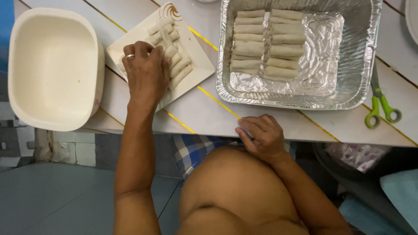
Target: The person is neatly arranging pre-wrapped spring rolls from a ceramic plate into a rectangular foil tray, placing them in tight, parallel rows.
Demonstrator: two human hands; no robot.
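White planks with thin yellow seams make up the table [204, 111], and beyond its near edge I see grey floor and a strip of blue checked cloth at my waist. My left hand [146, 74] lies palm down on the rolls [176, 65] stacked on a white square plate [198, 56], its fingers curled over the near ones; whether the grip has closed on 1 of them I cannot tell, since the fingertips cover the contact. A ring [130, 56] sits on 1 finger of that hand. My right hand [261, 137] rests at the table's near edge, fingers loosely bent and touching the surface, holding nothing I can make out. Left of the plate, just beside it, stands a cream tub [19, 74], hanging partly over the table edge. Right of the plate sits a foil tray [357, 52] with 2 neat columns of wrapped rolls [265, 43] lying side by side. Green-handled scissors [379, 109] lie just right of the tray.
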